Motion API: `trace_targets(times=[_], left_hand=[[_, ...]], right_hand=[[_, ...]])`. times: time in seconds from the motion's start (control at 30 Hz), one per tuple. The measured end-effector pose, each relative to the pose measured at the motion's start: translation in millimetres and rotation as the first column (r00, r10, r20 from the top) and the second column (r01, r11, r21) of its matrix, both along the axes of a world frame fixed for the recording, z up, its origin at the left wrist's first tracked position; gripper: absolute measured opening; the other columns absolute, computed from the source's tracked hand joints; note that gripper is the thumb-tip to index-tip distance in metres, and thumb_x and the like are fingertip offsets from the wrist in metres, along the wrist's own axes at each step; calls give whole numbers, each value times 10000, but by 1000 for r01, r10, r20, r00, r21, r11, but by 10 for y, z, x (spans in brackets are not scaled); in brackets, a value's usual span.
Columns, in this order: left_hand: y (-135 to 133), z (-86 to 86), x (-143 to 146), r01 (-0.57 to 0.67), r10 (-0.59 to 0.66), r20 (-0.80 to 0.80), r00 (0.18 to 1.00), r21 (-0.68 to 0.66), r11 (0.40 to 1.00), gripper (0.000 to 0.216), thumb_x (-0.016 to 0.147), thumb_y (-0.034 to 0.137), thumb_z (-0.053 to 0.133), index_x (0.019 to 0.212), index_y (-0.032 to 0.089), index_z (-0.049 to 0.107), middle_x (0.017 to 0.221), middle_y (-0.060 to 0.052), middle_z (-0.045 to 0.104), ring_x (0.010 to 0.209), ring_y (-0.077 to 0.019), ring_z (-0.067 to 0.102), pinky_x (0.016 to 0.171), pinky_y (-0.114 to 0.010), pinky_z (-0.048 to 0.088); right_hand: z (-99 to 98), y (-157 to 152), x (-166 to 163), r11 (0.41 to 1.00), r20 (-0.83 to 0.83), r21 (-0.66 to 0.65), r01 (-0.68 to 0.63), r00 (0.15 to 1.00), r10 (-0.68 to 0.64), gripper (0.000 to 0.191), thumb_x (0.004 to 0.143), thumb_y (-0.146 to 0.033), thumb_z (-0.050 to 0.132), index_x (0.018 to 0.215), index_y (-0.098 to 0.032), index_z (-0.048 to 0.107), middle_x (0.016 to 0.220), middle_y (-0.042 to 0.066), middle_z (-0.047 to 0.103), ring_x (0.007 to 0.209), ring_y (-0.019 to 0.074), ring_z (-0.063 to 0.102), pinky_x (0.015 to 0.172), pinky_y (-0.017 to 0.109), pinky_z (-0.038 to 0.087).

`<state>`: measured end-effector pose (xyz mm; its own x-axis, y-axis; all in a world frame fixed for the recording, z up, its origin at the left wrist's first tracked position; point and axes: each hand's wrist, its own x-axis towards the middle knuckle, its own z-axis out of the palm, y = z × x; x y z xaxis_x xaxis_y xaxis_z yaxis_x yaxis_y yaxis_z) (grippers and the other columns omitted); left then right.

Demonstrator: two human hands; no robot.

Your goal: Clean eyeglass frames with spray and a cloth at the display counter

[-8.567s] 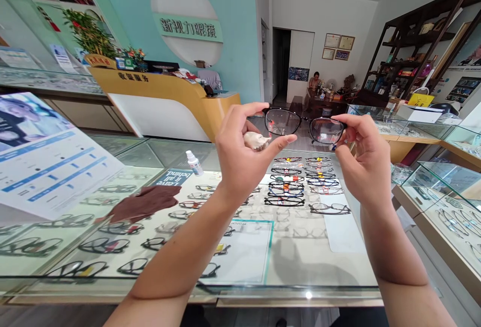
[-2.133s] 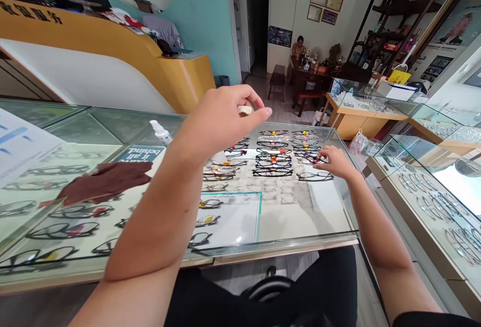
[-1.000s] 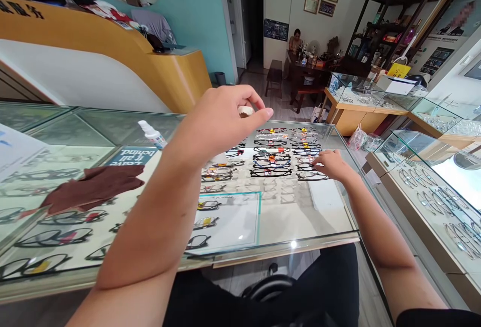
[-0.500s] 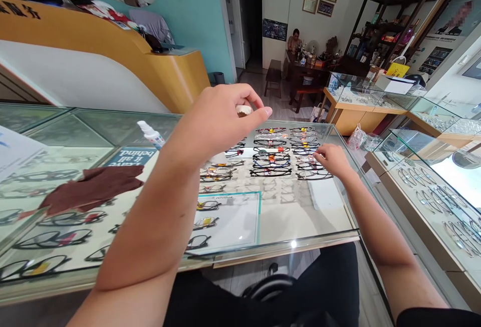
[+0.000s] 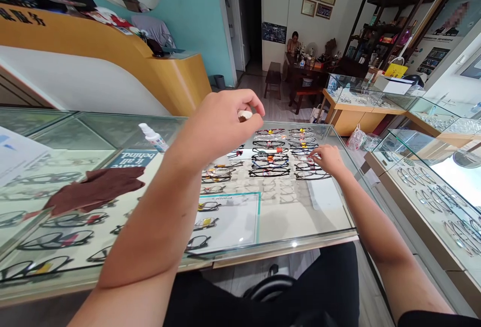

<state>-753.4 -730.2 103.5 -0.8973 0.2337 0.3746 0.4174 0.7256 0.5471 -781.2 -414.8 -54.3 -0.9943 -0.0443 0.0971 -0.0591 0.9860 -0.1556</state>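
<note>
My left hand (image 5: 218,129) hovers above the glass counter (image 5: 300,219), fingers pinched shut on a small pale wad of cloth (image 5: 245,115). My right hand (image 5: 327,159) reaches to the right column of the rows of eyeglass frames (image 5: 269,172) in the display case. Its fingers are loosely stretched, and the tips touch a frame (image 5: 306,157) with a coloured tag. A dark frame (image 5: 311,175) lies just below that hand. Nothing is gripped in the right hand as far as I can see.
A white spray bottle (image 5: 152,136) and a brown cloth (image 5: 95,189) lie on the counter at left. A teal-edged white mat (image 5: 233,217) sits near me. Another glass showcase (image 5: 432,187) stands at right. A person (image 5: 293,44) sits at a far table.
The black glasses I held up in both hands are no longer in them. My right hand has gone down to the frames and shifted slightly left; my left hand stays raised with the wad.
</note>
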Motion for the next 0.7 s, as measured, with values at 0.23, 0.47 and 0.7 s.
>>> trace_targets(times=[0.23, 0.47, 0.7], left_hand=[[29, -11, 132, 41, -40, -35, 999, 50, 998, 148, 841, 337, 612, 885, 252, 725, 724, -29, 663, 633, -193, 522, 646, -350, 365], [95, -27, 303, 98, -86, -88, 992, 141, 985, 167, 897, 338, 579, 852, 248, 712, 674, -3, 600, 580, -168, 480, 596, -343, 347], [194, -465, 27, 297, -391, 190, 901, 389, 872, 128, 813, 327, 604, 755, 214, 626, 573, 11, 541, 576, -147, 466, 582, -277, 369]], right_hand=[[36, 34, -6, 977, -135, -211, -40, 991, 12, 275, 955, -273, 585, 1037, -194, 835, 919, 77, 747, 872, 213, 594, 813, 321, 369], [69, -5, 3, 818, -252, -569, -90, 965, -69, 292, 863, -380, 559, 988, -168, 716, 671, -25, 537, 628, 138, 445, 638, 270, 355], [179, -153, 90, 464, -208, -869, -172, 978, -28, 233, 713, -405, 616, 859, -235, 555, 525, -107, 389, 510, 90, 319, 579, 265, 300]])
